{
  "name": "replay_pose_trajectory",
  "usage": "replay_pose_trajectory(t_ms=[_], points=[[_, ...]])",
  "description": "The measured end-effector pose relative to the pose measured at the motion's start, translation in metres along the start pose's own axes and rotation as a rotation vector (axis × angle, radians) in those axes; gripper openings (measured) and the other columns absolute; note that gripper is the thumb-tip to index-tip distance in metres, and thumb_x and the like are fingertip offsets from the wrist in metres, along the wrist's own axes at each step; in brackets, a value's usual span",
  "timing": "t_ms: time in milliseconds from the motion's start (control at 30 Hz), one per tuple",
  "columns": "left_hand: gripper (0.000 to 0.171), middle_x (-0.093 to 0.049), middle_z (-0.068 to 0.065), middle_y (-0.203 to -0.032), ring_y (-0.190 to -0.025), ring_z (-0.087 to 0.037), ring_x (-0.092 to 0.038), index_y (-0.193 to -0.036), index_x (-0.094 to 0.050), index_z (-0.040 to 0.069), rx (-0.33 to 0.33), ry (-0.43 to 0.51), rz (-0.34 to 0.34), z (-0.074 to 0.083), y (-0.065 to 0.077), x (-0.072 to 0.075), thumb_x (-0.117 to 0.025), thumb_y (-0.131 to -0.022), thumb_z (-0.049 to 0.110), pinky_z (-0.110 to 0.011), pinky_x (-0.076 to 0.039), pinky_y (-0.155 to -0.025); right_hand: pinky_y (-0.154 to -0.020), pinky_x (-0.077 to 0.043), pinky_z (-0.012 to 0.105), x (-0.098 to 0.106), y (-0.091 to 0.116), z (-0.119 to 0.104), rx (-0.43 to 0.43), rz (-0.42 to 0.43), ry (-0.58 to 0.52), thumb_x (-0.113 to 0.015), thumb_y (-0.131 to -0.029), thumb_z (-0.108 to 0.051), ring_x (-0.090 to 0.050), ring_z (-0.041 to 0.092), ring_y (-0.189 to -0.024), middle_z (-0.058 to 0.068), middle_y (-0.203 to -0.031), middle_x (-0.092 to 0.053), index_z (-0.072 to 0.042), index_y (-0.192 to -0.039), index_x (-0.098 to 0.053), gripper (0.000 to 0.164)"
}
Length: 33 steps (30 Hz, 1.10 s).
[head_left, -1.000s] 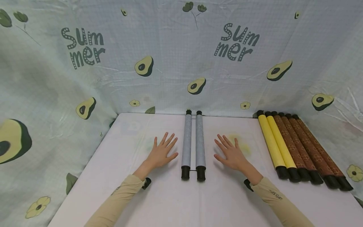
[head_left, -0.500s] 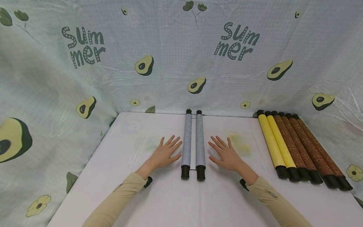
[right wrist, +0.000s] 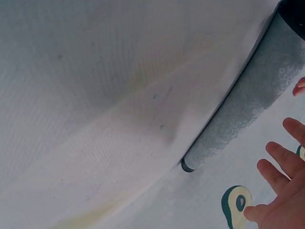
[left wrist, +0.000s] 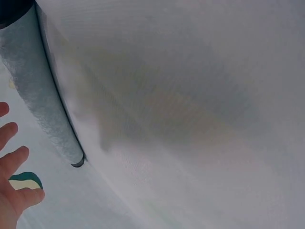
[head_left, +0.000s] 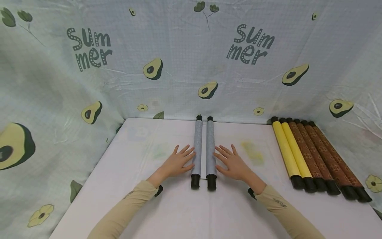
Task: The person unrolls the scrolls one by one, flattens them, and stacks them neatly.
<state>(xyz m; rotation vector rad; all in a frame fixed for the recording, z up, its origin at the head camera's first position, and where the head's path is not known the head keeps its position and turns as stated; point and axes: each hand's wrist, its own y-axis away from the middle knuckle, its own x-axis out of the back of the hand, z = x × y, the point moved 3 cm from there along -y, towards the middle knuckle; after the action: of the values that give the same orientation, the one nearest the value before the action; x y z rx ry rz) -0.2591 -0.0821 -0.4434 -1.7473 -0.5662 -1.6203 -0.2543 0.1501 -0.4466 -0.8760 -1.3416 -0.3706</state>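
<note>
Two grey-blue rolls with black end caps lie side by side in the middle of the table, pointing away from me: a left roll (head_left: 197, 142) and a right roll (head_left: 210, 142). My left hand (head_left: 176, 163), fingers spread, reaches to the outer side of the left roll. On the other side my right hand (head_left: 234, 164) has its spread fingertips at the right roll's outer edge. Whether either hand touches its roll is hard to tell; both wrist views show fingers apart from the roll surface. Neither hand grips anything.
At the right of the table (head_left: 143, 139) lie two yellow rolls (head_left: 287, 147) and several brown patterned rolls (head_left: 325, 152), all black-capped. A cloth printed with avocados (head_left: 179, 39) hangs behind and at the sides.
Both hands have moved inward, from well outside the two grey-blue rolls up to their outer edges. The rolls have stayed where they were.
</note>
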Motion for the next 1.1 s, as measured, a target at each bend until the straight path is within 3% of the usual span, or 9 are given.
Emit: replay_pose_trajectory(t_ms=[200, 567, 833, 1100], points=[[0.051, -0.037, -0.007, -0.141, -0.134, -0.026, -0.028, -0.133, -0.042, 0.012, -0.034, -0.016, -0.028, 0.006, -0.002, -0.002, -0.039, -0.092, 0.043, -0.057, -0.022, -0.103, -0.101, -0.021, 0.061, -0.002, -0.001, -0.005, 0.046, 0.027, 0.016, -0.055, -0.086, -0.035, -0.042, 0.03, -0.123, 0.012, -0.133, -0.047, -0.014, -0.125, -0.052, 0.045], [0.051, -0.035, -0.006, -0.142, -0.134, -0.025, -0.027, -0.134, -0.041, 0.014, -0.049, -0.03, -0.069, 0.014, -0.008, -0.01, -0.037, -0.093, 0.044, -0.056, -0.022, -0.104, -0.1, -0.021, 0.062, -0.006, -0.001, -0.015, 0.075, 0.014, -0.016, -0.054, -0.086, -0.034, -0.042, 0.029, -0.123, 0.01, -0.134, -0.045, -0.013, -0.123, -0.053, 0.042], [0.051, -0.035, -0.004, -0.143, -0.134, -0.023, -0.028, -0.133, -0.043, 0.015, -0.06, -0.063, -0.08, 0.018, -0.007, -0.012, -0.035, -0.093, 0.046, -0.056, -0.023, -0.104, -0.101, -0.022, 0.061, -0.01, -0.001, -0.017, 0.059, -0.052, -0.015, -0.051, -0.088, -0.036, -0.039, 0.026, -0.127, 0.008, -0.139, -0.041, -0.01, -0.128, -0.049, 0.048], [0.054, -0.035, -0.005, -0.143, -0.134, -0.024, -0.028, -0.134, -0.042, 0.012, -0.058, -0.033, -0.09, 0.021, -0.006, -0.012, -0.036, -0.092, 0.046, -0.056, -0.022, -0.104, -0.102, -0.02, 0.06, -0.011, -0.001, -0.017, 0.033, -0.098, -0.046, -0.047, -0.09, -0.039, -0.04, 0.025, -0.126, 0.008, -0.138, -0.041, -0.012, -0.129, -0.047, 0.048]])
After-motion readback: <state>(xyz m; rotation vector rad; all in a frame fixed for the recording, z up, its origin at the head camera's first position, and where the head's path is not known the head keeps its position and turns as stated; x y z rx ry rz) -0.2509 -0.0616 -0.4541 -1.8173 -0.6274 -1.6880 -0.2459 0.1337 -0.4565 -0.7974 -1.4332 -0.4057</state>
